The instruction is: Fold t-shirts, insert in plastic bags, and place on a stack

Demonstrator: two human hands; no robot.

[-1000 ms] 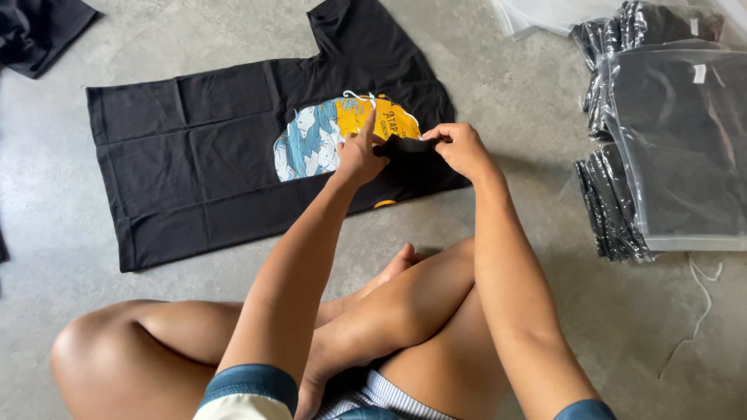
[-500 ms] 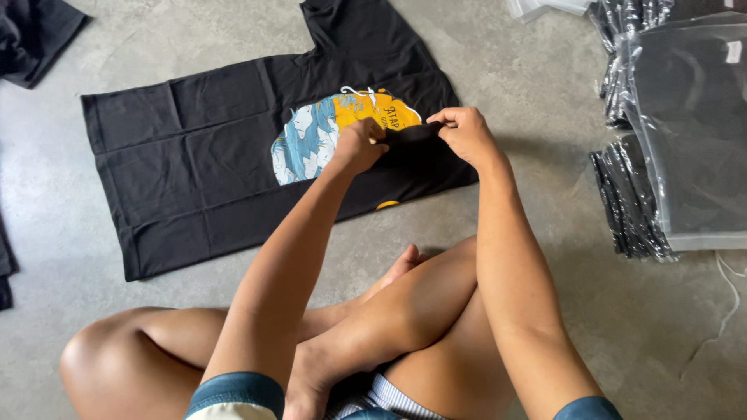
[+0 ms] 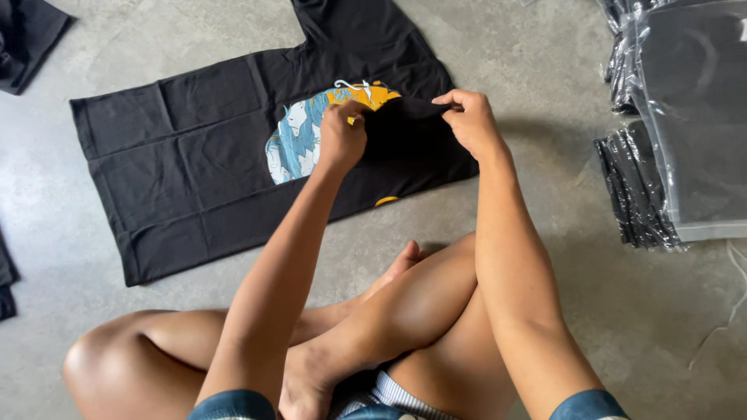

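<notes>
A black T-shirt (image 3: 194, 163) with a blue, white and yellow print (image 3: 299, 136) lies flat on the grey floor in front of me. Its right part is folded over onto the print. My left hand (image 3: 342, 136) pinches the folded edge near the print. My right hand (image 3: 471, 120) pinches the same edge further right. Between the two hands the black cloth is pulled taut.
Stacks of black garments in clear plastic bags (image 3: 685, 117) sit at the right. Dark cloth (image 3: 27, 39) lies at the top left, more at the left edge (image 3: 6, 284). My crossed bare legs (image 3: 373, 327) fill the foreground on the concrete floor (image 3: 545, 47).
Both hands have carried the shirt's folded edge a little further over the print, covering more of the yellow part. The camera view has shifted slightly.
</notes>
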